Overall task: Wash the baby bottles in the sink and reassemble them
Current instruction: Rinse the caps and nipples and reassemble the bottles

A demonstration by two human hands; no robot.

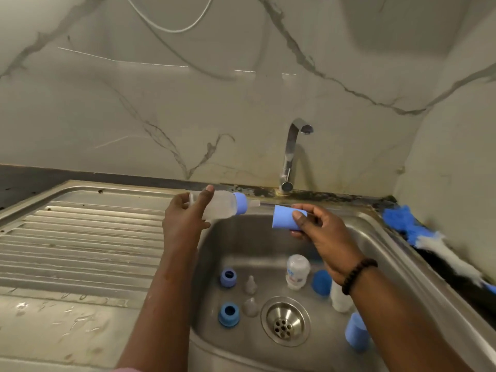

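My left hand (185,218) grips a clear baby bottle (222,205) lying sideways over the sink's back-left corner, its blue collar and teat pointing right. My right hand (319,232) pinches a blue cap (285,217) just right of the teat, a small gap between them. In the steel sink basin (241,242) lie two blue collars (228,277) (228,314), two clear teats (251,285) (251,307), a clear bottle (296,271), another bottle (339,298) partly hidden under my right wrist, and two more blue caps (321,282) (357,331).
The chrome tap (291,151) stands behind the basin, with no water visible at its spout. A ribbed, wet draining board (80,237) fills the left. A blue and white bottle brush (429,237) lies along the right rim by the marble wall. The drain (285,320) sits at the basin's middle.
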